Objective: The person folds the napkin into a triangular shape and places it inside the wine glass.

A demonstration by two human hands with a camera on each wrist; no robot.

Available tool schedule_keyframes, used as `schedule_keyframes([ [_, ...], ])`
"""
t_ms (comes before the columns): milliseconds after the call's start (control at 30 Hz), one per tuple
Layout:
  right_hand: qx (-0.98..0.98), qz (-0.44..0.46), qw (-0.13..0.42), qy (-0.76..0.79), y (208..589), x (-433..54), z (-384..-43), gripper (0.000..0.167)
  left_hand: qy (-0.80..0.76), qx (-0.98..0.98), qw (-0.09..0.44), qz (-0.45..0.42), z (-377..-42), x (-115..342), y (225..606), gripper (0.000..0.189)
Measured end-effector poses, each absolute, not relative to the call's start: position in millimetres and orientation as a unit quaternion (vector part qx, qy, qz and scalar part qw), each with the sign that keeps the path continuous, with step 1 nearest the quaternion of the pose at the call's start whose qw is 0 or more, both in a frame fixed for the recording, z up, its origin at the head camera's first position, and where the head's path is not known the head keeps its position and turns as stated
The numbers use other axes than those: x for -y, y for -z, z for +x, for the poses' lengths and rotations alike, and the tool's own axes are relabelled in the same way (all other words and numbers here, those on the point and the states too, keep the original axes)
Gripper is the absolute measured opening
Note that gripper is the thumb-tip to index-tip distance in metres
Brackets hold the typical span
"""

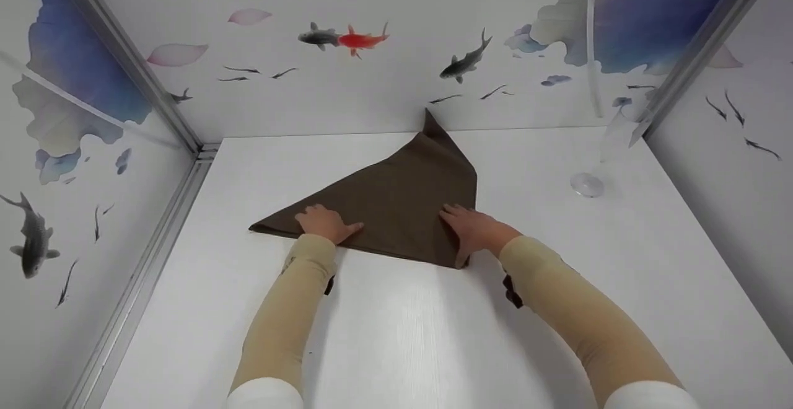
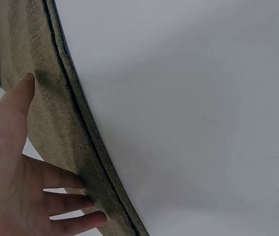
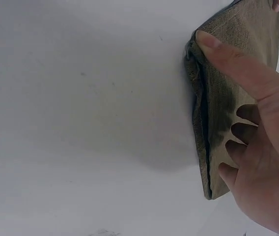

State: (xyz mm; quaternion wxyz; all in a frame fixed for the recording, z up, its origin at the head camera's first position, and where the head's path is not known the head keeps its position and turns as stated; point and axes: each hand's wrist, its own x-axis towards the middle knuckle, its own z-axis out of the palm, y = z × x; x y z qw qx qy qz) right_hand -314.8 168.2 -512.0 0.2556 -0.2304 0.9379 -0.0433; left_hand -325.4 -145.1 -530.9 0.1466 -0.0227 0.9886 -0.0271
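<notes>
A brown folded cloth (image 1: 396, 198) lies on the white table, roughly triangular, its far tip standing up at the back wall. Layered edges run along its near side, seen close in the left wrist view on the cloth (image 2: 56, 118). My left hand (image 1: 325, 223) rests on the near left part with fingers spread and thumb out to the side. My right hand (image 1: 477, 230) touches the right side. In the right wrist view the thumb of that hand (image 3: 272, 128) presses at a corner of the cloth (image 3: 223, 93), and its fingers lie apart from the thumb.
White walls with printed fish and petals enclose the white table (image 1: 384, 334) at the back and both sides. A clear object with a round base (image 1: 587, 184) stands at the back right. Metal frame strips (image 1: 155, 235) run along the left edge.
</notes>
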Motion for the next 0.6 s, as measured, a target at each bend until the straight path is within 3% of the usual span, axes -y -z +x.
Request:
schedule_keyframes([
  [600,-0.931,-0.256,0.257,0.038,520.9,-178.1,-321.2,0.125,0.039,-0.98,0.19,-0.045,-331.7,114.0,534.5,0.12],
])
